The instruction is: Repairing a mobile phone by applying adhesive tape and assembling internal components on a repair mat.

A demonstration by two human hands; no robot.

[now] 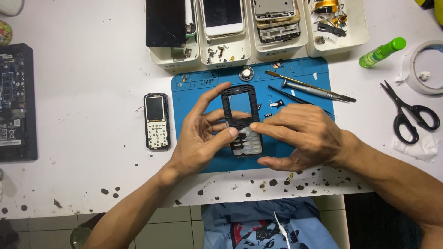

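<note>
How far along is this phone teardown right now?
Done: the phone body lies bare left of the blue mat. In hand: left hand and right hand both hold the black front frame over the mat. Left: the screwdriver lies untouched.

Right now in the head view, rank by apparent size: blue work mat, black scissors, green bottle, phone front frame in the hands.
1. Blue work mat
2. Phone front frame
3. Black scissors, nearly the frame's size, so unsure
4. Green bottle
</note>
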